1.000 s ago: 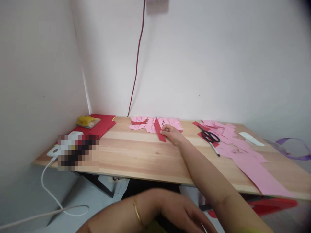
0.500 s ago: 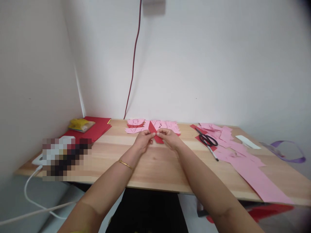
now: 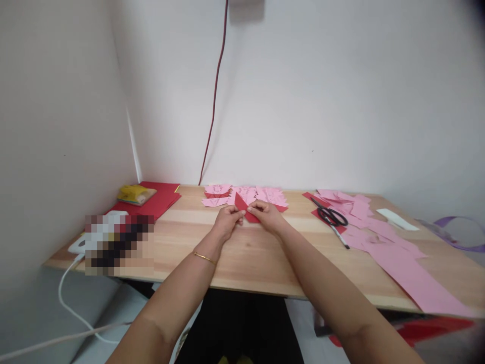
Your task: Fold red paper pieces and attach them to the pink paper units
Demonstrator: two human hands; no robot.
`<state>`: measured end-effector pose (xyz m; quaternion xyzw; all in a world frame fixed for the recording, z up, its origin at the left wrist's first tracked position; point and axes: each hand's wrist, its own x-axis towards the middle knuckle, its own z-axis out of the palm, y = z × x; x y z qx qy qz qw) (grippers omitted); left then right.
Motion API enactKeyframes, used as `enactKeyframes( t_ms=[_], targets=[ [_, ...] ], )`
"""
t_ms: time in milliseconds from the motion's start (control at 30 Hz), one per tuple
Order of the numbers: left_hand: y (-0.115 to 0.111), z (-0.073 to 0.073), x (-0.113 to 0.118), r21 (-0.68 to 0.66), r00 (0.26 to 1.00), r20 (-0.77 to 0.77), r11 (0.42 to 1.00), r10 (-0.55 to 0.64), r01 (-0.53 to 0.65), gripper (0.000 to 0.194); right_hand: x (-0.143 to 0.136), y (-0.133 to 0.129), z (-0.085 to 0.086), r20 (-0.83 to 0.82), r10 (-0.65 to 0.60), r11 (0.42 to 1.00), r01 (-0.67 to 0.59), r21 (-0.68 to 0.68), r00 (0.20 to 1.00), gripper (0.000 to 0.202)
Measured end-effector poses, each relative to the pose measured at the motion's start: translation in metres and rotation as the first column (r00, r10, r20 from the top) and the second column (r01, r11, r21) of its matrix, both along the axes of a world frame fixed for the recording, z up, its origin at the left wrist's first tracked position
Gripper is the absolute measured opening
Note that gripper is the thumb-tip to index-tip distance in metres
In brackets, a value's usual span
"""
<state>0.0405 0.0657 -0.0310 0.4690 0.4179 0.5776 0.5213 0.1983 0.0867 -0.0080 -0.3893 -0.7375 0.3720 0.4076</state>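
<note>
Both hands meet over the middle of the wooden table [image 3: 248, 263], pinching one piece of folded red paper [image 3: 241, 201]. My left hand [image 3: 228, 221] grips its left side between thumb and fingers. From the right, my right hand [image 3: 264, 214] pinches the paper close to the left fingertips. One pointed corner of the paper stands up above the hands, and part of it is hidden behind the fingers. Just beyond lie cut pink paper pieces [image 3: 242, 194] in rows, with some red pieces among them.
Black-handled scissors [image 3: 332, 217] and a pen [image 3: 340, 237] lie beside pink paper scraps [image 3: 373, 231] on the right. Red paper sheets [image 3: 162, 196] with a yellow packet [image 3: 132, 193] on them are at the back left. A white power strip [image 3: 78, 245] sits at the left edge, partly blurred out.
The view has shifted slightly, so the table appears further right. Both hands stay on the red paper, whose visible shape has changed a little between the fingers.
</note>
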Motion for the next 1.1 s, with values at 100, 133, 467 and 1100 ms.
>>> enactKeyframes(
  t_ms=[100,133,467,1100],
  targets=[
    [-0.001,-0.001,-0.001,0.016,0.997,-0.076,1.000,-0.010,0.011,0.027,0.000,0.000,0.000,-0.013,-0.001,0.999,0.002,0.039,1.000,0.022],
    [-0.001,-0.001,-0.001,0.025,0.995,-0.101,1.000,-0.004,0.007,0.028,-0.001,0.000,0.001,-0.013,0.003,0.999,-0.003,0.042,1.000,0.022],
    [0.001,-0.002,-0.002,0.083,0.998,-0.053,0.996,-0.026,0.031,0.024,0.000,-0.002,0.004,0.028,0.052,0.998,-0.053,0.027,0.998,0.022],
    [-0.001,0.002,-0.004,0.060,0.998,-0.065,0.998,0.021,-0.017,0.024,-0.002,0.004,-0.005,-0.070,0.000,0.998,0.004,0.066,0.998,0.018]
  ],
)
